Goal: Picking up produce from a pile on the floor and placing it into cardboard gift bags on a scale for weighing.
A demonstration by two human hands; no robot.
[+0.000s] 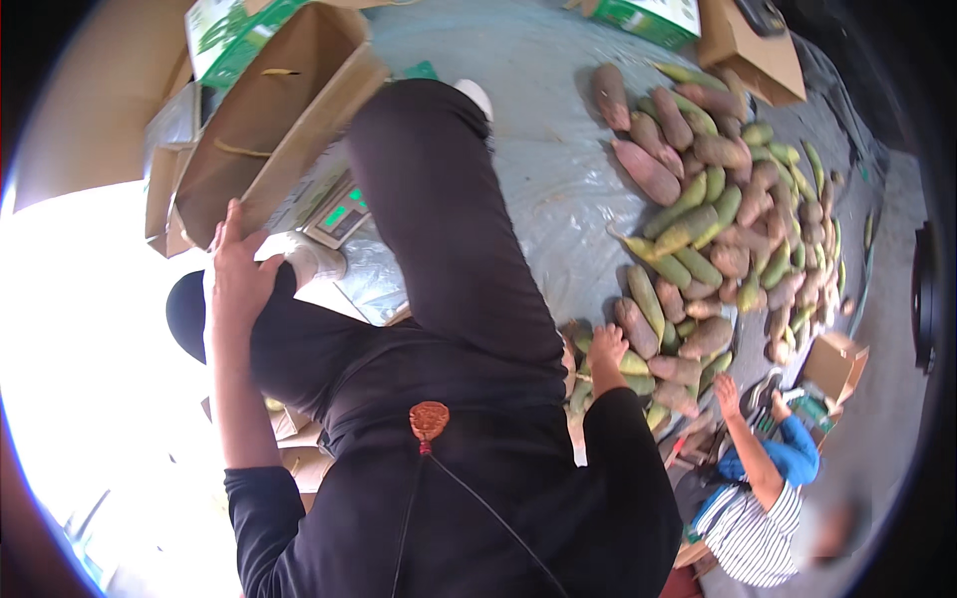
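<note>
My left hand (237, 274) is by my bent knee, fingers extended. Its fingertips reach the near edge of a tilted, open cardboard box (269, 120) with a few thin yellowish strips inside. Beside that box is a scale with a lit green display (341, 219), partly hidden by my leg. On my other side, my right hand (605, 351) is at the near edge of a pile of long green radishes (688, 227) and reddish-brown roots (646, 171). Its fingers are curled among them; what they grip is hidden.
Plastic sheeting (538, 130) covers the floor under the pile. Green-and-white cartons (648, 18) and a brown box (753, 55) stand at the far side. At the lower right another person in a striped shirt (753, 533) reaches toward the pile, near a small cardboard box (835, 365).
</note>
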